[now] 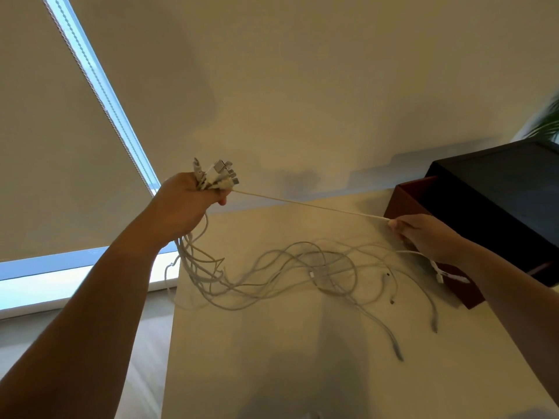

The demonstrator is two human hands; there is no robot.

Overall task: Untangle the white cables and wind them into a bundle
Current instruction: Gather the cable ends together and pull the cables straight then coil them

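Observation:
My left hand (184,204) is raised above the table's left edge, fisted around several white cables just below their plug ends (219,173), which stick up from the fist. The cables hang down from it and trail in loose tangled loops (302,273) across the pale table (272,358). One white cable (308,204) runs taut from the left fist to my right hand (423,234), which pinches it near the brown box. Another cable end with a plug (438,272) dangles below the right hand.
A dark box (499,195) with a brown open tray (405,195) stands at the table's right back. Loose plug ends (399,352) lie on the right part of the table. A window with blinds fills the left; a plant (547,119) shows far right.

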